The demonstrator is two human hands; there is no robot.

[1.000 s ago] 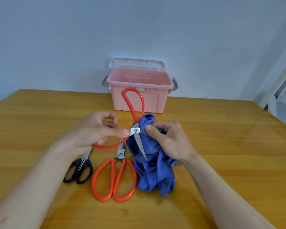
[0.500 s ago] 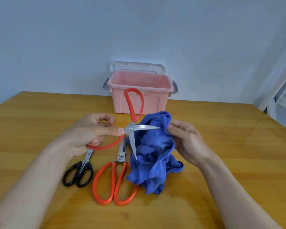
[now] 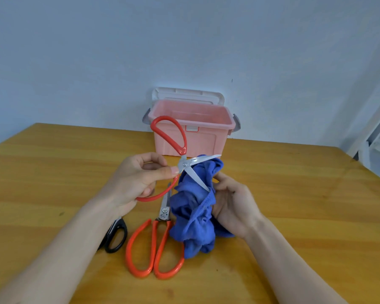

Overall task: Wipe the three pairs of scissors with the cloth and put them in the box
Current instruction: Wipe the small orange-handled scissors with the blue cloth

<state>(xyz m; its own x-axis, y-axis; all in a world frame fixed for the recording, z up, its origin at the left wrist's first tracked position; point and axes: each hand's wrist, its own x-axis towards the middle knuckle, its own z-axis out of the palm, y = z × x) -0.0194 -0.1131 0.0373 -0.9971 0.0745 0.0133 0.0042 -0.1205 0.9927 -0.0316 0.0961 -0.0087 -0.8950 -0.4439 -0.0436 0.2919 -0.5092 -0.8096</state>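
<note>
My left hand (image 3: pixel 138 178) grips a pair of red-handled scissors (image 3: pixel 180 150) by its lower handle loop, thumb near the pivot, above the table. Its blades are spread wide; one points right, the other points down into the blue cloth (image 3: pixel 195 207). My right hand (image 3: pixel 233 205) holds the bunched cloth from the right side, against the lower blade. A second red-handled pair (image 3: pixel 156 244) lies closed on the table in front of me. A black-handled pair (image 3: pixel 115 236) lies to its left, partly hidden under my left forearm. The pink box (image 3: pixel 193 130) stands uncovered at the back.
The box's white lid (image 3: pixel 188 94) leans behind it against the wall. The wooden table (image 3: pixel 294 194) stretches to both sides. A white frame (image 3: pixel 373 128) stands off the table's right edge.
The scissor blades have swung wider apart and the pair has risen a little. My right hand has slid down, bringing the cloth up against the lower blade.
</note>
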